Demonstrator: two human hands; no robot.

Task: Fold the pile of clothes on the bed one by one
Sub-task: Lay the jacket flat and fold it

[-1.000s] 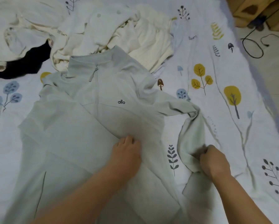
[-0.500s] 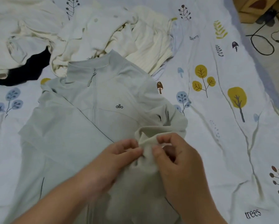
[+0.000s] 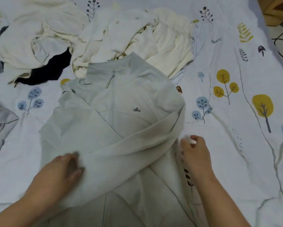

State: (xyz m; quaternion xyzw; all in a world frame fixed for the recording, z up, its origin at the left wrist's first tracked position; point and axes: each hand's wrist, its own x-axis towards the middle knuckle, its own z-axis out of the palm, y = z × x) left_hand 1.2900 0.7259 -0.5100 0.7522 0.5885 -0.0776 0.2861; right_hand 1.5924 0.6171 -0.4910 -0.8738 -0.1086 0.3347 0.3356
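Fingers of my left hand (image 3: 62,167) were curled round the cuff end of the sleeve (image 3: 137,145), which I had laid slantwise across the front of the pale grey zip jacket (image 3: 104,112), so that it stayed inside the body's outline. Those of my right hand (image 3: 195,153) were bent at the jacket's right edge; whether they pinched the cloth or only tidied the fold, I could not tell. That jacket lay face up on the bed (image 3: 235,145), collar away from me, flat for folding. Beyond the collar the unfolded pile (image 3: 129,33) of cream clothes waited, with a black garment (image 3: 47,71) to its left.
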